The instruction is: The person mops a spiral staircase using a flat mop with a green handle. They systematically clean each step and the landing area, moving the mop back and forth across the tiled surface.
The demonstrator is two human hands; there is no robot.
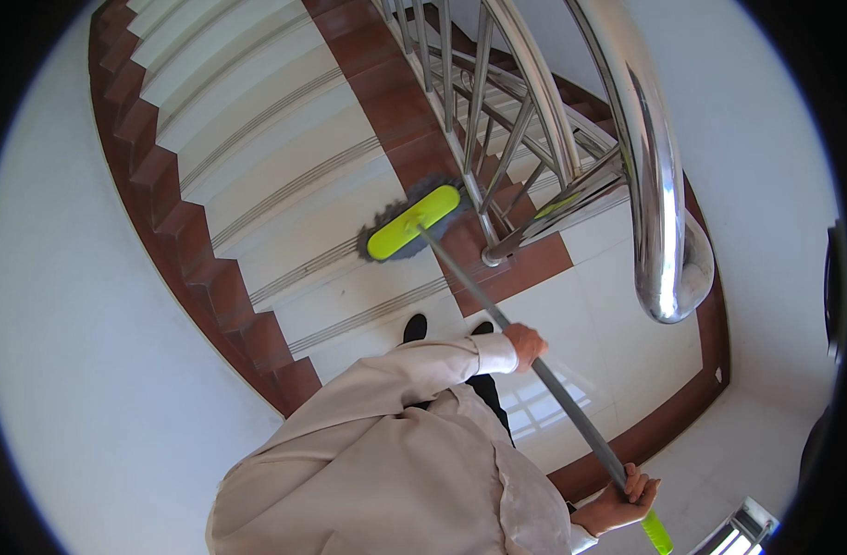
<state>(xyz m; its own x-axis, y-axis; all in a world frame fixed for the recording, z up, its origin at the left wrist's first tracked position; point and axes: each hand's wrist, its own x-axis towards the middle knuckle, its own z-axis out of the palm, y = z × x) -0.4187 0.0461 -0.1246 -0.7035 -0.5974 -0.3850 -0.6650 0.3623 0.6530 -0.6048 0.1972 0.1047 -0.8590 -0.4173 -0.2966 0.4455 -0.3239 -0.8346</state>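
A long grey pole of a flat mop runs diagonally from the lower right to its lime-green head. My left hand is closed around the middle of the pole. Near the pole's upper end, beside its green grip, my right hand holds on. The mop head, with a grey fluffy pad under it, rests on a pale stair step and reaches the reddish-brown border beside the railing.
Pale stairs with grooved edges and a brown stepped skirting extend beyond my feet. To the right stand a polished metal handrail, its balusters and a base post. White walls flank the stairs and tiled landing. My dark shoes are near the stair edge.
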